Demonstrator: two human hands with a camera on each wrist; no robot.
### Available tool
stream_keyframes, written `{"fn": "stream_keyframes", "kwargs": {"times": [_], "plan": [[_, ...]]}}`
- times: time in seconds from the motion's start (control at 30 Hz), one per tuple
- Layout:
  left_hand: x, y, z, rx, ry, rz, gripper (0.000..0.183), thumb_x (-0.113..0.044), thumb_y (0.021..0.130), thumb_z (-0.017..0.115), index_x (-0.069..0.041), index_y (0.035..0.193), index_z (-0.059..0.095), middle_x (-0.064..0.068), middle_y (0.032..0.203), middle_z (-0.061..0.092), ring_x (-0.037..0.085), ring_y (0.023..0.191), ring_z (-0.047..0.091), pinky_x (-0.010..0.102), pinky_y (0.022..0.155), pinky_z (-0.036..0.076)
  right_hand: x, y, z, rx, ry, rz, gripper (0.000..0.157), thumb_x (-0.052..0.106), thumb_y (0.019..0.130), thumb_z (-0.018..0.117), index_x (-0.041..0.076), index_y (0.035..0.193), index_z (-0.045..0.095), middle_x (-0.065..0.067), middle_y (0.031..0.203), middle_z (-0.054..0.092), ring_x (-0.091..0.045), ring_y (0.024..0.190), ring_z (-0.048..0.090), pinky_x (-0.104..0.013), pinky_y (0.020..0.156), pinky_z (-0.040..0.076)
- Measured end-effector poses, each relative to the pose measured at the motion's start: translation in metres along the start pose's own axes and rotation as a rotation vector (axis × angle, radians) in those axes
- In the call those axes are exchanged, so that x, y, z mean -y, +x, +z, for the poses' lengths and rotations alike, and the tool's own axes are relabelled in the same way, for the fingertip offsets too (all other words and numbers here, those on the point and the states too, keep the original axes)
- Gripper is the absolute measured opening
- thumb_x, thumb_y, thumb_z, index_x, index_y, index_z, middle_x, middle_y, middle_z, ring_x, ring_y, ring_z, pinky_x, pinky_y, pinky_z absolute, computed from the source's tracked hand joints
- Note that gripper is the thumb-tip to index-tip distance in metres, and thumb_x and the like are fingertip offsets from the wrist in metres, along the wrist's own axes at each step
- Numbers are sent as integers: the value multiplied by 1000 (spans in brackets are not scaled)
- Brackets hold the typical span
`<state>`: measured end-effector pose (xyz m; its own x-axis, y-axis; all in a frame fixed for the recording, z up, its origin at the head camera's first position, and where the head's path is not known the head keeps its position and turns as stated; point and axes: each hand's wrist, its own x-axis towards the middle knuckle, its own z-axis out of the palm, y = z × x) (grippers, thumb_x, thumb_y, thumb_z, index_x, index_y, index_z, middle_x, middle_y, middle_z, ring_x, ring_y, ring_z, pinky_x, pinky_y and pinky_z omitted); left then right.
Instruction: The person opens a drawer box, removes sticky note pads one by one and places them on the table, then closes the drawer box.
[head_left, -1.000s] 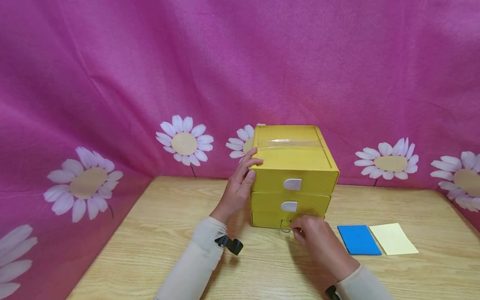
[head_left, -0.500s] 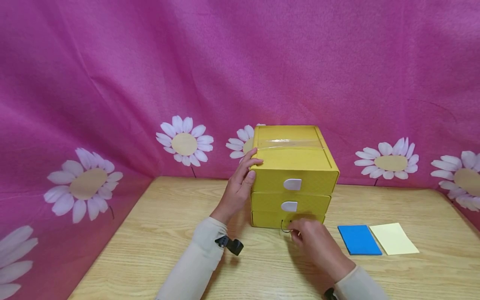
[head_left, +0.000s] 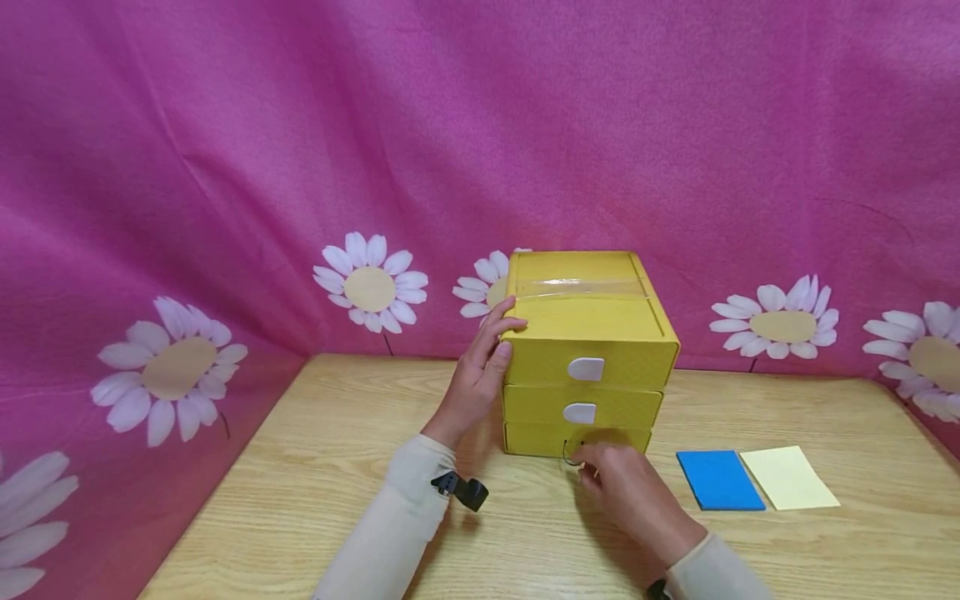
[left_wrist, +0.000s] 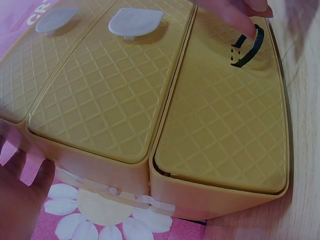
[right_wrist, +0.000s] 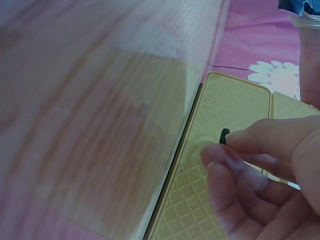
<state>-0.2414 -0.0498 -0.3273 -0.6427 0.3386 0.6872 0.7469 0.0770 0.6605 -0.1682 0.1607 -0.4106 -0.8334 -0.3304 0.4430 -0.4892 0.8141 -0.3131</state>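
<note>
A yellow drawer unit (head_left: 588, 321) with three stacked drawers stands on the table, all of them pushed in. White tabs mark the upper two drawers; the bottom drawer (left_wrist: 225, 120) carries a thin black loop handle (left_wrist: 256, 47). At the front of that drawer, my right hand (head_left: 633, 492) pinches the loop between thumb and finger, and part of the loop is hidden behind them. My left hand (head_left: 476, 375) rests against the unit's left side, fingertips over the top edge.
To the right of the unit lie a blue pad (head_left: 720, 480) and a pale yellow sticky-note pad (head_left: 790, 477) on the wooden table (head_left: 300, 500). A pink cloth (head_left: 480, 125) with white flowers hangs behind. Clear tape (head_left: 577, 287) crosses the unit's top.
My right hand has shifted slightly left and its fingers have closed on the black loop. The left hand, the drawer unit and both pads stay put.
</note>
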Motion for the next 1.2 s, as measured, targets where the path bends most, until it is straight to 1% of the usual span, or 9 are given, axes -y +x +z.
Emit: {"fn": "stream_keyframes", "kwargs": {"times": [0.23, 0.5, 0.7, 0.77, 0.87, 0.93, 1.0, 1.13, 1.2], "plan": [[-1, 0, 0, 2, -4, -7, 29, -3, 102, 37, 0, 130, 48, 16, 155, 28, 23, 145, 22, 44, 114, 25, 1, 1, 0, 28, -5, 15, 25, -8, 72, 68, 16, 73, 68, 14, 63, 48, -5, 59, 42, -20, 52, 39], [-1, 0, -1, 5, -2, -11, 30, -3, 102, 37, 0, 130, 47, 17, 155, 28, 24, 145, 22, 43, 115, 24, 0, 1, 1, 62, 6, 35, 19, -5, 75, 71, 12, 82, 73, 11, 68, 59, -2, 60, 48, -20, 53, 45], [0, 0, -1, 3, 2, -5, 29, -2, 102, 37, 0, 130, 48, 17, 155, 28, 24, 145, 23, 44, 115, 25, 0, 1, 0, 62, 11, 11, 14, 0, 78, 75, 11, 86, 73, 9, 68, 60, -1, 61, 51, -21, 54, 46], [0, 0, 0, 3, 1, -4, 29, -2, 102, 37, 0, 129, 48, 17, 155, 29, 24, 145, 23, 43, 115, 25, 0, 1, 0, 68, 15, 16, 13, 1, 78, 75, 11, 86, 73, 9, 68, 60, 0, 61, 51, -20, 54, 46], [17, 0, 1, 0, 7, 17, 30, -8, 104, 37, -5, 131, 48, 10, 156, 28, 21, 145, 22, 42, 115, 24, 0, 1, 0, 70, 16, 22, 11, 2, 78, 75, 11, 84, 72, 10, 67, 59, 0, 60, 49, -20, 53, 45], [27, 0, 2, -2, 12, 27, 30, -13, 105, 37, -6, 132, 48, 9, 156, 28, 21, 145, 22, 42, 115, 24, 1, 1, 0, 71, 12, 29, 12, 1, 78, 75, 12, 83, 72, 11, 66, 57, 0, 59, 47, -19, 52, 44], [28, 0, 3, -6, 7, 33, 30, -13, 104, 37, -7, 131, 48, 9, 156, 29, 21, 145, 22, 43, 115, 24, 1, 1, 0, 64, 2, 25, 15, 0, 77, 74, 14, 81, 71, 12, 64, 54, -1, 58, 45, -20, 52, 42], [4, 1, 1, -2, -5, 10, 29, -4, 103, 37, -1, 130, 48, 17, 155, 28, 24, 145, 22, 45, 115, 24, 2, 0, -1, 61, -15, 33, 19, -3, 75, 72, 16, 78, 68, 13, 63, 50, -4, 58, 43, -21, 51, 40], [-1, 1, 0, 3, -5, -3, 29, -2, 102, 37, 0, 130, 47, 17, 155, 28, 24, 145, 22, 44, 115, 24, 2, 0, -1, 57, -17, 34, 21, -3, 75, 71, 17, 77, 67, 13, 63, 49, -5, 58, 42, -22, 51, 39]]}}
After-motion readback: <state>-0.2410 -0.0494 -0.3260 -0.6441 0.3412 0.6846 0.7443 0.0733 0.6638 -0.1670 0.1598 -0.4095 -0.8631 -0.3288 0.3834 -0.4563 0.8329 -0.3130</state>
